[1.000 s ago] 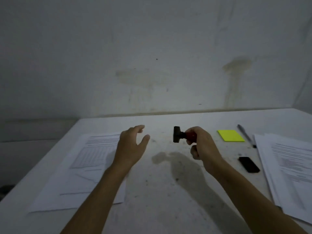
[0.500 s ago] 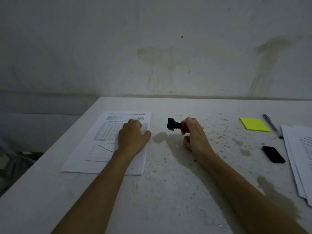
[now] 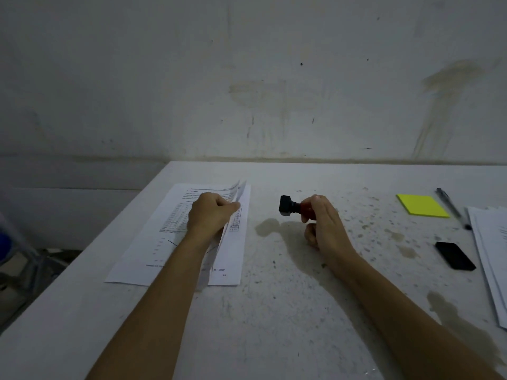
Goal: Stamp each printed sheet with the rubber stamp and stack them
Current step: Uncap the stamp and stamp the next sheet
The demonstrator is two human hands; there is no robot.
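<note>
A stack of printed sheets [image 3: 153, 250] lies on the left of the white table [image 3: 274, 311]. My left hand [image 3: 211, 215] pinches the right edge of the top sheet [image 3: 233, 193] and lifts it off the stack. My right hand [image 3: 321, 223] grips the red handle of the rubber stamp [image 3: 288, 205], held sideways above the table with its black head pointing left. A second pile of printed sheets [image 3: 491, 250] lies at the right edge.
A yellow sticky-note pad [image 3: 421, 205] and a pen [image 3: 452, 207] lie at the back right. A small black ink pad [image 3: 455, 255] sits beside the right pile. The table's left edge drops off to the floor. A stained wall stands behind.
My left hand went from resting flat on the left stack to pinching and lifting the top sheet's right edge. The stamp stays in my right hand.
</note>
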